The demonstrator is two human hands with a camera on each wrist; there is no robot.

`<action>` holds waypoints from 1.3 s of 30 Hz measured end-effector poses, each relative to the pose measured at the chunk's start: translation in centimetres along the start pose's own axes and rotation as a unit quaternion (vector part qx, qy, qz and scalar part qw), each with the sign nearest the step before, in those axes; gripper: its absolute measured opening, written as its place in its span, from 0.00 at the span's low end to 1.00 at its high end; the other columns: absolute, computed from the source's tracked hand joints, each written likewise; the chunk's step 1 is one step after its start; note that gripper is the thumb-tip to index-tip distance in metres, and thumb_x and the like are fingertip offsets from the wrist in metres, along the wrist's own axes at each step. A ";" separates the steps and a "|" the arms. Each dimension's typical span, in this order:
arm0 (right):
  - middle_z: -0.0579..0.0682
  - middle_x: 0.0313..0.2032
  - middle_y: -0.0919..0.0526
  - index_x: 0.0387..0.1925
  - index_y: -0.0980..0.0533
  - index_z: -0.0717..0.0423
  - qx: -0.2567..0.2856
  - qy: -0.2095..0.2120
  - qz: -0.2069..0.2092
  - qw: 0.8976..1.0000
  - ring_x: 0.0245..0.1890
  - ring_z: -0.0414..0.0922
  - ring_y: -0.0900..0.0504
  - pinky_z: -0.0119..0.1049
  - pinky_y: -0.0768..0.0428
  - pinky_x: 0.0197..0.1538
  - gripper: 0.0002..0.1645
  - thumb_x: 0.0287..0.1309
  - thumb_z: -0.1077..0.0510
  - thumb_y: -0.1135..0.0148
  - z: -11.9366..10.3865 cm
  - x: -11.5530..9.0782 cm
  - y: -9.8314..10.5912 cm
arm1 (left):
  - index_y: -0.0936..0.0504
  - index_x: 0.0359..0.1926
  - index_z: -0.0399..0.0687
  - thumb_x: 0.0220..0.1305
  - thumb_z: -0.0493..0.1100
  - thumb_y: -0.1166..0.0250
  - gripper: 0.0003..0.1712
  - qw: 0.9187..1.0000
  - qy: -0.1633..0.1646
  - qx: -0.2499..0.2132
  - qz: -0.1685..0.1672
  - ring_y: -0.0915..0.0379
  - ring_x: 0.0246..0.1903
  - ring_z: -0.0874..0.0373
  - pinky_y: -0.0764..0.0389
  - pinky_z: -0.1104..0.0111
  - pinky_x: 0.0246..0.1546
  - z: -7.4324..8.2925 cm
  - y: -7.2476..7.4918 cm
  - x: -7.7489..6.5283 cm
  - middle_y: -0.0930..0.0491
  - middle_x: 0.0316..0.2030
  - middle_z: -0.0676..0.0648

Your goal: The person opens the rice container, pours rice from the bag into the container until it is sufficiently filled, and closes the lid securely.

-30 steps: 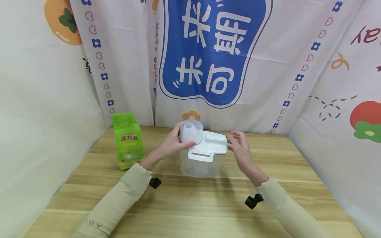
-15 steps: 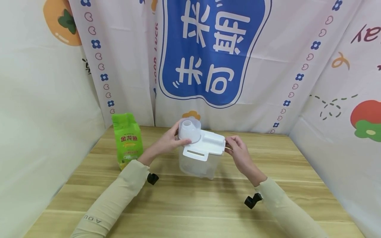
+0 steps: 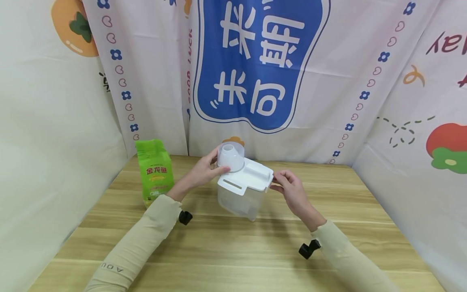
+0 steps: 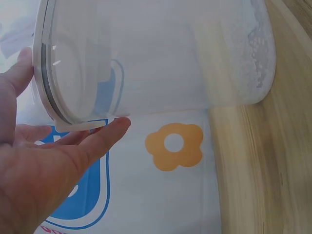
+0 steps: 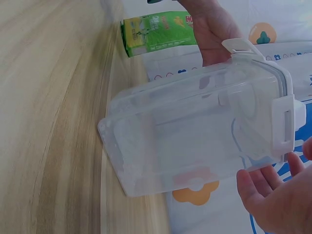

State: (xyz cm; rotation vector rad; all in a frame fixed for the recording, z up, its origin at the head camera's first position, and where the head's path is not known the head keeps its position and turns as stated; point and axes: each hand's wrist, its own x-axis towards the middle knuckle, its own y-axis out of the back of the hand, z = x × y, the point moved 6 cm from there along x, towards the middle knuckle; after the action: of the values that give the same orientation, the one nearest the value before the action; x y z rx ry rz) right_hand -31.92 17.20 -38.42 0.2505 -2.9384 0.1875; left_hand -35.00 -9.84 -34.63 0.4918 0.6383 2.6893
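Left hand (image 3: 202,170) is partly open around one end of a clear plastic container (image 3: 238,198), holding it: the thumb lies against the rim of the white lid (image 3: 251,174), and the fingers extend beneath, beside a latch. Right hand (image 3: 293,194) is loosely curled at the opposite end, fingertips at the lid's corner beside the end latch (image 5: 282,122); whether it grips or merely touches cannot be told.

Container is on the wooden table (image 3: 233,251), between both hands, near the back cloth. Its front latch (image 3: 234,186) projects outward from the lid. A translucent domed cap (image 3: 230,158) sits on the lid beside the left hand and hides part of its fingers in the head view. Green bag (image 3: 157,174) stands well apart to the left, its lower corner covered by a sleeve.

Right hand is cut off by the right wrist view's edge; the container's top is cropped in the left wrist view. Pale speckling shows at the container's base; its nature is unclear.
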 end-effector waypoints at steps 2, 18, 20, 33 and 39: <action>0.45 0.41 0.20 0.38 0.27 0.59 -0.001 -0.001 -0.003 1.000 0.45 0.39 0.18 0.39 0.16 0.53 0.09 0.72 0.56 0.47 0.0 -0.1 -0.1 | 0.53 0.78 0.53 0.64 0.50 0.33 0.50 1.000 -0.003 0.002 0.008 0.46 0.73 0.40 0.44 0.47 0.73 0.0 0.1 0.0 0.42 0.74 0.41; 0.45 0.41 0.19 0.37 0.24 0.63 -0.043 0.023 -0.002 0.999 0.46 0.39 0.17 0.49 0.19 0.57 0.10 0.68 0.57 0.42 0.3 -1.3 -1.3 | 0.46 0.76 0.50 0.67 0.48 0.36 0.42 0.996 -0.028 0.012 0.079 0.32 0.64 0.44 0.28 0.53 0.65 -0.6 0.4 -0.1 0.32 0.67 0.40; 0.45 0.40 0.18 0.37 0.24 0.61 -0.047 0.019 0.002 0.999 0.45 0.39 0.17 0.46 0.18 0.57 0.09 0.68 0.57 0.41 0.5 -1.3 -1.3 | 0.45 0.76 0.51 0.67 0.48 0.37 0.41 0.996 -0.024 0.004 0.085 0.32 0.64 0.42 0.28 0.53 0.65 -0.7 0.3 0.0 0.33 0.67 0.39; 0.44 0.38 0.19 0.36 0.23 0.56 -0.029 -0.001 0.007 1.000 0.43 0.38 0.18 0.48 0.21 0.61 0.06 0.67 0.57 0.40 1.5 -1.1 -1.6 | 0.47 0.76 0.52 0.67 0.50 0.36 0.43 0.994 -0.007 -0.040 0.106 0.32 0.63 0.40 0.22 0.49 0.57 -1.1 -0.8 -0.4 0.36 0.68 0.39; 0.43 0.37 0.19 0.30 0.23 0.50 0.012 -0.024 0.002 1.000 0.41 0.37 0.19 0.36 0.18 0.55 0.08 0.67 0.58 0.40 2.2 -1.0 -1.8 | 0.53 0.77 0.51 0.64 0.53 0.34 0.50 0.992 0.006 -0.038 0.120 0.37 0.67 0.43 0.32 0.49 0.67 -1.5 -1.8 -0.3 0.41 0.71 0.40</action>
State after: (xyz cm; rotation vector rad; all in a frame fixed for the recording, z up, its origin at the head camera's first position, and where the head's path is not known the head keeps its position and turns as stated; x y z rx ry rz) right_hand -31.01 15.32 -40.58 0.2562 -2.9862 0.2218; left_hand -34.88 -8.97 -36.84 0.5650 0.5057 2.9305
